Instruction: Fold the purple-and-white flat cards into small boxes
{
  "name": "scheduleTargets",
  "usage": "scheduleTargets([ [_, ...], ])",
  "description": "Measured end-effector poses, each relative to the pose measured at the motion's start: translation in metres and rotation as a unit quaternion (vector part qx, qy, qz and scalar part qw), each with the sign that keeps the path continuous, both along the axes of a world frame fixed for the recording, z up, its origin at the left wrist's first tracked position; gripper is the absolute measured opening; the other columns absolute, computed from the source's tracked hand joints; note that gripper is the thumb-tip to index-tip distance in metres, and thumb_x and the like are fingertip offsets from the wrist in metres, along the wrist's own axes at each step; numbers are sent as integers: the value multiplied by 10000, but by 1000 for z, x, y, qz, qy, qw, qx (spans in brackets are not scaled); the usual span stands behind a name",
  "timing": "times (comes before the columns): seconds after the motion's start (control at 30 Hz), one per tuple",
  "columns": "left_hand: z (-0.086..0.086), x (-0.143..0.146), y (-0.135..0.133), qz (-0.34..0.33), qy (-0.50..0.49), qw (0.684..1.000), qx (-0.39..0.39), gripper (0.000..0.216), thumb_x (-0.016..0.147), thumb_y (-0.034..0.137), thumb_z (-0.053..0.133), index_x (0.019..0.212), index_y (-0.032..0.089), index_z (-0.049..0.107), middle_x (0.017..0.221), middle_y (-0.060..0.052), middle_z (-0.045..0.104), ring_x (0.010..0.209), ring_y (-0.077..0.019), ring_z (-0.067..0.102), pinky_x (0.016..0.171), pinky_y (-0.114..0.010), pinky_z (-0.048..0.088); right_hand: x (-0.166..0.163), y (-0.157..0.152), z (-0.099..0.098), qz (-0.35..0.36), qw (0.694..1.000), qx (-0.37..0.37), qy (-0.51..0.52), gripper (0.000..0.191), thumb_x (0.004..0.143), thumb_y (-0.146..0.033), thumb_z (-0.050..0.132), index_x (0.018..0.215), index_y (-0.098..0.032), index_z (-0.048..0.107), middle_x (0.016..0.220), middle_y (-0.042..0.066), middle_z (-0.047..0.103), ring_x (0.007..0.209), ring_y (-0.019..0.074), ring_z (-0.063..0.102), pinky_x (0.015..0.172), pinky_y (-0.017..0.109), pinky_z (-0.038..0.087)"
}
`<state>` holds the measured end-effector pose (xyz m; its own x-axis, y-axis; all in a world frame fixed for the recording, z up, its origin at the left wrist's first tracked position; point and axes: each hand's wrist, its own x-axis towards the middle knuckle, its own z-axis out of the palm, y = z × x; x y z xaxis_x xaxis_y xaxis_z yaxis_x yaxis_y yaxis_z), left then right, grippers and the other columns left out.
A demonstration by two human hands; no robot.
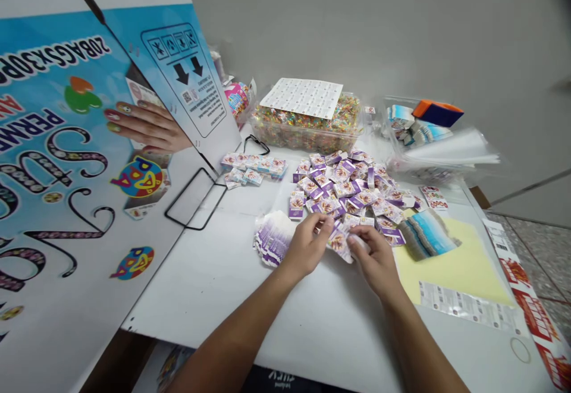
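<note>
Between my two hands, over the front of the table, is a small purple-and-white printed carton. My left hand pinches its left side with thumb and fingers. On the other side my right hand is closed on the right end, its fingertips partly hidden. A heap of similar small boxes lies just beyond the hands. To the left of my left hand, a fanned stack of flat purple-and-white cartons rests on the table. A bundle of blue-and-grey flat pieces sits right of my right hand.
A large printed display board stands along the left. Behind the heap is a clear tub of colourful small packets, with a sticker sheet on top. A plastic tray holds bags at back right. Yellow paper covers the table's right part.
</note>
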<state>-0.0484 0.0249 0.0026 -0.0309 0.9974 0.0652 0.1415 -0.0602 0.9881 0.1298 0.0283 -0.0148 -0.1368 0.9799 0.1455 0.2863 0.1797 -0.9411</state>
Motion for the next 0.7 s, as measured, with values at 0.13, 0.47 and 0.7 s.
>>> scheduleTargets([
  [0.13, -6, 7, 1, -65, -104, 989, -82, 306, 895, 491, 615, 861, 187, 595, 643, 30, 574, 582, -135, 540, 600, -265, 443, 8, 5, -6, 23, 996, -45, 75, 347, 893, -405, 654, 1196, -260, 567, 1201, 85, 638, 1142, 257, 603, 867, 359, 539],
  [0.47, -5, 5, 3, -92, -279, 947, -132, 450, 759, 565, 749, 873, 156, 600, 668, 6, 636, 539, -129, 613, 556, -265, 492, 13, 7, -8, 52, 979, -100, 167, 397, 828, -434, 721, 1152, -244, 593, 1071, 83, 675, 805, 207, 657, 667, 326, 564],
  [0.7, -5, 0, 4, -120, -231, 958, -118, 383, 849, 537, 654, 847, 154, 633, 667, -21, 656, 565, -157, 622, 530, -262, 448, 8, 5, -6, 26, 988, -52, 141, 313, 807, -388, 746, 1060, -250, 623, 1011, 47, 700, 820, 198, 667, 645, 291, 570],
])
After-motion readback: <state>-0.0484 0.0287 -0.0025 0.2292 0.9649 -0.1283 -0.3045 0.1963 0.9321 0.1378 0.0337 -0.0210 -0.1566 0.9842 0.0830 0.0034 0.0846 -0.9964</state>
